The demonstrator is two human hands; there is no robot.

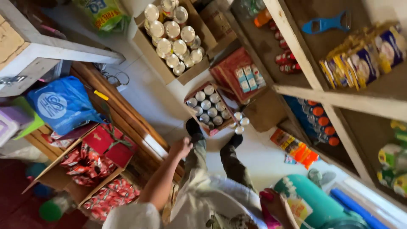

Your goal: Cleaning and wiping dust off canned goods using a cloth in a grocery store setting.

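**shelfwatcher:** Looking straight down at a stockroom floor here. Biggest thing is the wooden shelving point(322, 95) running along the right, holding stacked yellow-and-blue packets point(362, 59) up top and orange-capped bottles point(320, 121) lower down. Next in size, a big cardboard box point(169, 70) is sitting at the top, packed with silver-topped cans point(171, 32) standing upright. A blue plastic bag point(63, 104) is lying on the left, and below it an open carton point(59, 178) is holding red wrapped packets point(91, 163).

**tinman42:** What are the hands doing?

**shelfwatcher:** A teal cylinder point(313, 203) is lying tilted at bottom right, its long axis running from upper left down to lower right. The right hand point(275, 203) is resting just beside it, touching its left end, curled round something pink point(268, 212) — can't tell what it is. The left hand point(181, 147) is hanging free at mid-frame, fingers loosely open, gripping nothing.

**tinman42:** And the smaller tray?

**shelfwatcher:** A small tray of cans point(209, 108) is sitting on the floor just ahead of the person's black shoes point(193, 127), with three loose cans point(239, 123) standing right beside it.
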